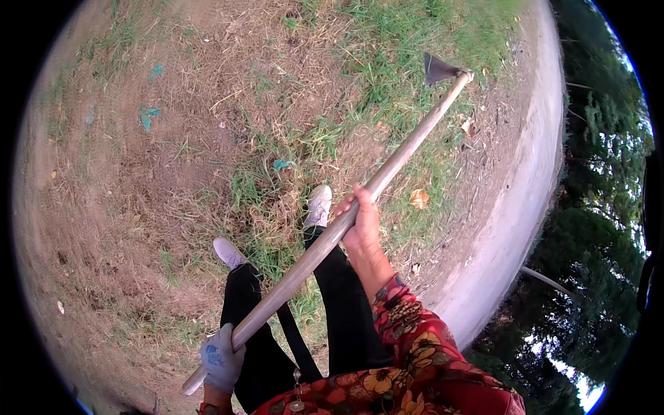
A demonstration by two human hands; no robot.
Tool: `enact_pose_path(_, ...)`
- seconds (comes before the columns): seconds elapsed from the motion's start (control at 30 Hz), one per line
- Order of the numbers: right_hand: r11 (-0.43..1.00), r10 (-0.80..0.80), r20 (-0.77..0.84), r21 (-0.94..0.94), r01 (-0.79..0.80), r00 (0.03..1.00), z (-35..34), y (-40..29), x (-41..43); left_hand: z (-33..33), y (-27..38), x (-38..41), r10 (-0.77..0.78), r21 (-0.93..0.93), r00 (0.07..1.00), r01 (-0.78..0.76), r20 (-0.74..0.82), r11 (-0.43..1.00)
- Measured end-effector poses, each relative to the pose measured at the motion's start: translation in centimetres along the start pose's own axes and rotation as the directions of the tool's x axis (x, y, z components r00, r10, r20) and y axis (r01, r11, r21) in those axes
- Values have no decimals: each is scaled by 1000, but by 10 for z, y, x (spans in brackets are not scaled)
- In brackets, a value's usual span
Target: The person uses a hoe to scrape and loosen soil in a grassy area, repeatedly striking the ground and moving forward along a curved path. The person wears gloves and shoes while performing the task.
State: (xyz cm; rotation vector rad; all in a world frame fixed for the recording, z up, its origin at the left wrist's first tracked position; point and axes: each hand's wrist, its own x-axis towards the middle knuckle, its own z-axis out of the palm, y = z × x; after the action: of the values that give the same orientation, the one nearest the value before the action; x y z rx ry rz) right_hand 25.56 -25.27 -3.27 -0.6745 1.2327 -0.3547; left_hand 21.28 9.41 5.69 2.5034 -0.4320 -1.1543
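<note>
A hoe with a long wooden handle [399, 158] slants across the view from lower left to upper right. Its dark metal blade [438, 69] is raised at the far end, over grass near the path; its exact height cannot be told. My left hand [223, 358], in a grey work glove with blue print, grips the handle near its butt end. Bare and further up, my right hand [361, 220] is closed around the shaft near its middle. Part of each hand's fingers is hidden by the handle or turned away.
Dry cut grass [171, 171] covers the soil, with green tufts [384, 78] ahead. Scraps of teal plastic [148, 118] and a dry leaf [419, 199] lie about. My light shoes [318, 206] stand apart. A pale path [498, 249] and trees [586, 249] run along the right.
</note>
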Motion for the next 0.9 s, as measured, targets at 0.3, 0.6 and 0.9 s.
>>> enact_pose_path(0.3,966,-214,115,171,193,970,-2,-100,136,-11,149,133,182,-32,982,-180,49,983)
enact_pose_path(0.6,925,360,186,55,-376,914,2,-21,-41,-78,113,-107,-480,-1,787,521,387,854)
enact_pose_path(0.9,880,439,262,66,-470,859,3,-61,-24,-133,195,-75,-406,193,830,358,383,914)
